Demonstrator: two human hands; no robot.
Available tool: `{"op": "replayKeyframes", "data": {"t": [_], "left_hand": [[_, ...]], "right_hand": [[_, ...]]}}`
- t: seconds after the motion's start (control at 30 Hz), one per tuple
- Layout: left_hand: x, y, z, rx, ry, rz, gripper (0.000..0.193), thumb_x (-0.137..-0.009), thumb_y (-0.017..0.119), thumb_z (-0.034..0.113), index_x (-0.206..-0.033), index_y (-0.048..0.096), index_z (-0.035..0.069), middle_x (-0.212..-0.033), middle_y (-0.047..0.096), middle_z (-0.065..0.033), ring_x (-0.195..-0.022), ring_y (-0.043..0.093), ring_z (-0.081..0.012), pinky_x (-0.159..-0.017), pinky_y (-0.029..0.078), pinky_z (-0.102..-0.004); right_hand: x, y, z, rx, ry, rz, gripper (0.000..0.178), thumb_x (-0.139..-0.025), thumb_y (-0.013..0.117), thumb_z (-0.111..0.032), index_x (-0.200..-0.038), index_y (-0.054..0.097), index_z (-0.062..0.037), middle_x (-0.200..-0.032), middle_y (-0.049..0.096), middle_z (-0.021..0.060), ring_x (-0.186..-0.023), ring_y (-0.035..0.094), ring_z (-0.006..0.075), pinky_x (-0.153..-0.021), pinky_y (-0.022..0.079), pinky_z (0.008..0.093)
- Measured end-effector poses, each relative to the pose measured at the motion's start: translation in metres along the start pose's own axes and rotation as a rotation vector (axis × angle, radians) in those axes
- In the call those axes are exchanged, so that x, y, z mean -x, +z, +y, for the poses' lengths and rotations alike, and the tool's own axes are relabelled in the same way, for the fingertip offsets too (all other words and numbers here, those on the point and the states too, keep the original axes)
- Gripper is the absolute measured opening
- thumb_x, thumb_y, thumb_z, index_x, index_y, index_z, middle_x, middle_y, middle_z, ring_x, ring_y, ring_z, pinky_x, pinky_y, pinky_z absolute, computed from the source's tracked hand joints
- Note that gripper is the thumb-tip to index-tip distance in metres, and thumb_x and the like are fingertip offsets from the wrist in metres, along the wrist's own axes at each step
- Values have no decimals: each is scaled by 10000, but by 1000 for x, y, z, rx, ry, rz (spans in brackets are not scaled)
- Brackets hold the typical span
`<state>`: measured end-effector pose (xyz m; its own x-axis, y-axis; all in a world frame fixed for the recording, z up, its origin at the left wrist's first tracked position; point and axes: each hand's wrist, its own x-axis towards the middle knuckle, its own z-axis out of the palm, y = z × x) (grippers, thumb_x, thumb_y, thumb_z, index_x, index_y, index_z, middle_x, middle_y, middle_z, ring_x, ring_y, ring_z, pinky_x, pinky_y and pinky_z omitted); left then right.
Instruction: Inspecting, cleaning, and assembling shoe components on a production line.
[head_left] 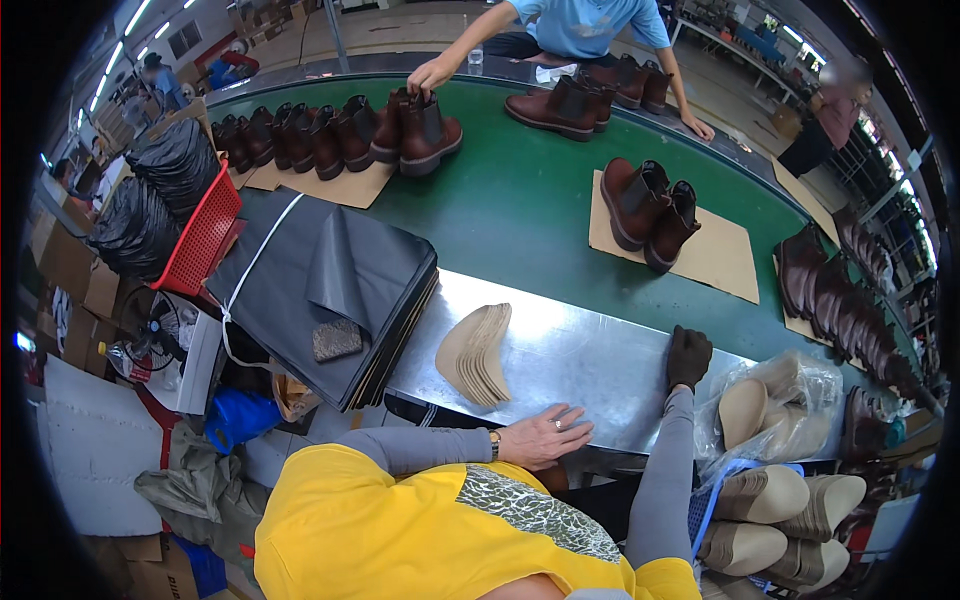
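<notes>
My left hand (547, 437) lies bare and flat, fingers stretched out, on the near edge of the metal table (600, 370). It wears a ring and a wristwatch and holds nothing. In a dark glove, my right hand (690, 357) is closed like a fist and rests by the table's far edge; nothing shows in it. Between the left hand and a stack of dark sheets (290, 250) sits a fanned pile of beige insoles (476, 355). Beyond the table, a pair of brown ankle boots (648, 215) stands on cardboard (725, 250) on the green conveyor belt (500, 220).
Across the belt, a person in blue (585, 25) grips a brown boot (428, 135) beside a row of boots. More boots (840, 300) line the right. A plastic bag of insoles (780, 405) and a blue basket (705, 510) of insoles stand at my right; a red basket (200, 235) is left.
</notes>
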<state>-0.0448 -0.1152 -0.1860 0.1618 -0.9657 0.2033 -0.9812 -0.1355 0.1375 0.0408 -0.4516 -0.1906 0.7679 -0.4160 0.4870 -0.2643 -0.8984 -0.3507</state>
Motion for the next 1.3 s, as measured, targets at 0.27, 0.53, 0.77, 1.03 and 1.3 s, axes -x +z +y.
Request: {"op": "replayKeyframes", "data": {"t": [0.27, 0.53, 0.77, 1.03, 1.3], "left_hand": [[0, 4, 1, 45, -12, 19, 774, -779, 706, 346, -1402, 377, 25, -1475, 352, -161, -1363, 323, -363, -1109, 283, -511], [2, -1, 0, 121, 14, 44, 676, -791, 657, 277, -1355, 421, -11, -1426, 394, -195, -1329, 352, -390, -1089, 284, -526], [0, -6, 1, 93, 7, -6, 753, -776, 706, 311, -1394, 391, 17, -1444, 384, -168, -1351, 335, -371, -1096, 282, -517], [-3, -8, -1, 10, 3, -67, 725, -840, 651, 389, -1409, 385, 27, -1473, 354, -152, -1367, 311, -365, -1105, 266, -514], [-6, -14, 1, -28, 17, -72, 717, -845, 636, 438, -1397, 412, 39, -1443, 401, -161, -1330, 355, -386, -1079, 295, -514]], "right_hand": [[1, -3, -6, -8, 39, -8, 306, -860, 600, -312, -714, 662, -51, -792, 623, 119, -828, 545, 334, -793, 426, 446], [3, 1, -2, 5, 23, 5, 304, -857, 608, -303, -693, 657, -51, -767, 620, 121, -811, 549, 336, -784, 424, 445], [3, 7, 6, -14, -5, 87, 273, -838, 641, -282, -671, 653, -67, -741, 614, 108, -777, 553, 325, -791, 425, 431], [-1, 1, -4, -12, 31, 60, 312, -832, 618, -322, -688, 674, -51, -763, 631, 136, -814, 575, 328, -844, 422, 447], [2, -6, -8, -41, 49, 80, 293, -821, 645, -305, -663, 658, -58, -745, 613, 133, -792, 560, 337, -821, 420, 441]]}}
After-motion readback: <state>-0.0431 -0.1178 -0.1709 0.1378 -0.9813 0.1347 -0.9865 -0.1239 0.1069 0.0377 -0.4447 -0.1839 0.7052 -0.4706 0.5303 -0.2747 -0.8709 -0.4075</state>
